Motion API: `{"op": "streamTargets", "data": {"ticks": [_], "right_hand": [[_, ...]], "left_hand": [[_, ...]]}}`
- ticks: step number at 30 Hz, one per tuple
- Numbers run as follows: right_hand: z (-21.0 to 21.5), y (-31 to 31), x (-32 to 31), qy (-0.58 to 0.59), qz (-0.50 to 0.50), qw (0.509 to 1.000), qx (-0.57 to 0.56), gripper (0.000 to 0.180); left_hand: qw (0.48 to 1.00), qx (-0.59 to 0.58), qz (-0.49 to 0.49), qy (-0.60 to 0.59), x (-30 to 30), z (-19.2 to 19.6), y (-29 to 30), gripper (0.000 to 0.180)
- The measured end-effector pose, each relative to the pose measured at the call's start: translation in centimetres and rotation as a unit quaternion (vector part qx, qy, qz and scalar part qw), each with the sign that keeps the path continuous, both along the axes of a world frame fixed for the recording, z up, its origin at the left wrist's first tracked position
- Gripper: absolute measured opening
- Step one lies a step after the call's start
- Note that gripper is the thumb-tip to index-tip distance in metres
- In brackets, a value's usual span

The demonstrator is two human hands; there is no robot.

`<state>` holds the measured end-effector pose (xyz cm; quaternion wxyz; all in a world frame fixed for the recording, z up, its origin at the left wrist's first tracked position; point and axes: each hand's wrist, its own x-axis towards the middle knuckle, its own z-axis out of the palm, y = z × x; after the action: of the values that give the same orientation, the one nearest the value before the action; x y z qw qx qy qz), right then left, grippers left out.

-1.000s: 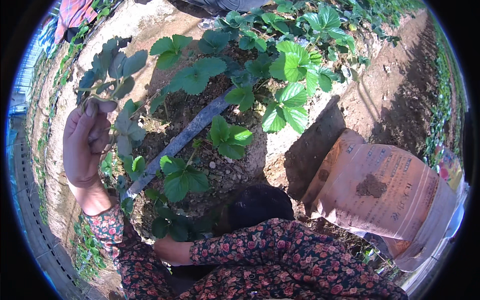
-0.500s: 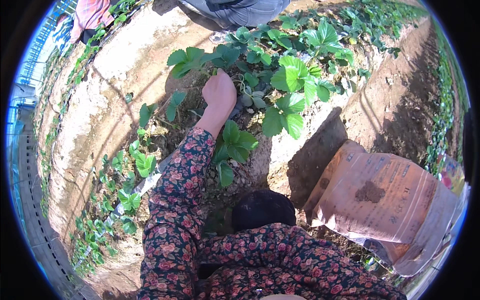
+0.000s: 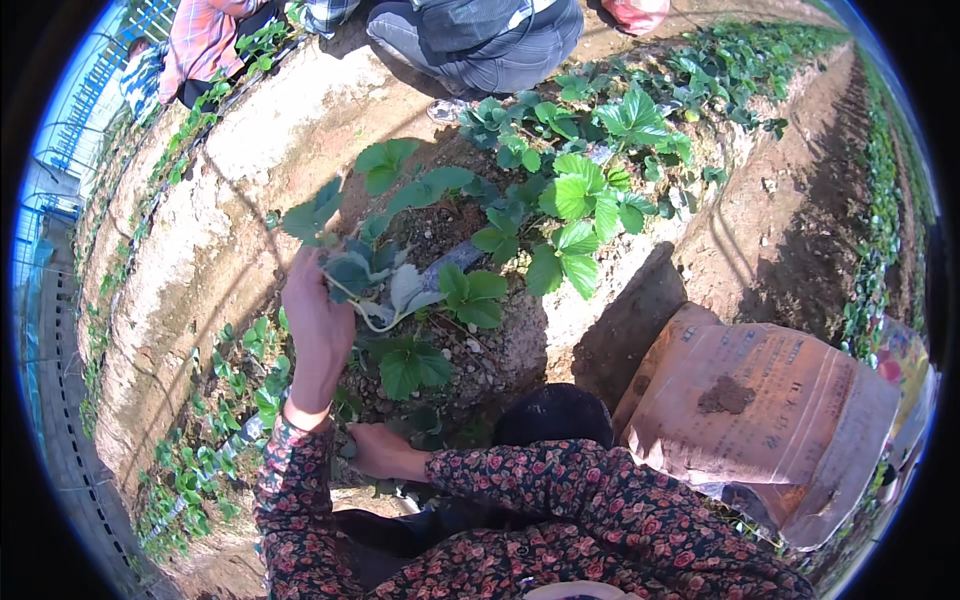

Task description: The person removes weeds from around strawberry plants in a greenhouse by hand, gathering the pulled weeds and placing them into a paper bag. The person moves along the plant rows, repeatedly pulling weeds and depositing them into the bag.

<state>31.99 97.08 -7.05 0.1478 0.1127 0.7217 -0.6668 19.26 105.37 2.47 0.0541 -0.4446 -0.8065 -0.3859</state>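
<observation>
My left hand [image 3: 318, 325] is closed around leafy strawberry stems [image 3: 375, 275] above the left side of the bed. Some of their leaves show pale undersides, and a thin pale stem loops down beside them. Lower and nearer to me, my right hand [image 3: 385, 452] has its fingers curled in at the low leaves left of my dark knee [image 3: 553, 415]. What those fingers grip, if anything, is hidden. Rooted strawberry plants [image 3: 580, 205] with bright green three-part leaves stand to the right of my left hand. A single plant [image 3: 412, 365] grows between my two hands.
A grey hose [image 3: 450, 262] runs along the bed under the leaves. At my right lies a large orange-brown sack [image 3: 770, 400] with a soil patch on it. Across the bed crouches a person in grey jeans [image 3: 500, 50]; another in a plaid shirt [image 3: 205, 45] is at far left.
My left hand has come left and nearer to me from among the leaves, with leafy stems now in it. My right hand has come into view below it.
</observation>
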Motion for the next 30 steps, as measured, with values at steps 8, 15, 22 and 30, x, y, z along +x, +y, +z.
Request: {"op": "streamTargets", "data": {"ticks": [8, 15, 22, 30], "right_hand": [[4.9, 3.1, -1.9, 0.085, -0.192, 0.837, -0.506, 0.047], [3.1, 2.5, -2.4, 0.033, -0.255, 0.86, -0.441, 0.065], [3.3, 4.4, -2.6, -0.03, -0.139, 0.795, -0.589, 0.073], [2.3, 2.9, -2.4, -0.042, -0.157, 0.912, -0.377, 0.049]], "left_hand": [[0.879, 0.009, 0.404, -0.252, -1.4, -3.1, -13.3, 0.032], [0.927, -0.369, 0.065, 0.009, 2.5, -2.0, -13.9, 0.023], [0.897, -0.401, -0.177, 0.065, 3.9, 6.2, -10.8, 0.018], [0.939, -0.229, -0.254, 0.01, 2.5, 8.0, 6.9, 0.012]]}}
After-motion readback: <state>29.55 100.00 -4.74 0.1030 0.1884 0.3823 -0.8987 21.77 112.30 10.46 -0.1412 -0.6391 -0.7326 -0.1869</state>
